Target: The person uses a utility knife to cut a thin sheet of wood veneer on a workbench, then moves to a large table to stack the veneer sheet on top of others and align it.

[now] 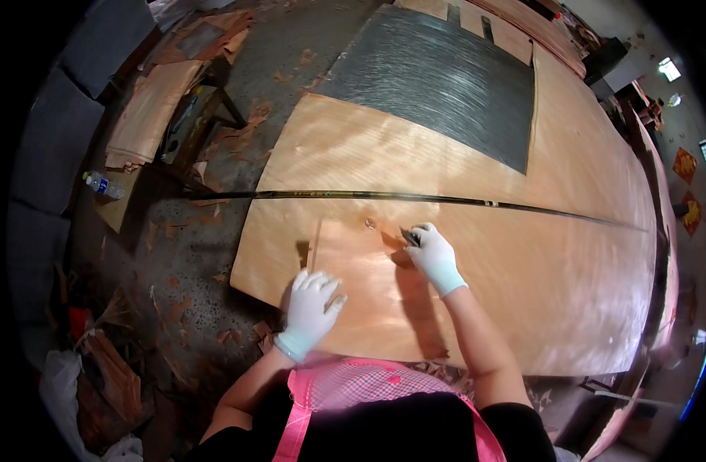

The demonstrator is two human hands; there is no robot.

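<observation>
My left hand (310,306), in a white glove, rests with its fingers loosely apart at the left edge of a smaller, reddish wood veneer sheet (360,296). That sheet lies over a large pale veneer sheet (291,250). My right hand (435,256), gloved too, is closed around a small dark tool (409,237), whose tip points up and left; its kind does not show clearly. Left of the tool there is a small pale torn spot (370,224) in the wood. My right arm's shadow falls across the smaller sheet.
Beyond my hands a long thin dark pole (353,195) lies across the large sheet. Farther back sits a dark grey scratched panel (437,77). At left stand a stack of veneer pieces (154,112) and a plastic bottle (104,185). Veneer scraps (249,127) litter the floor.
</observation>
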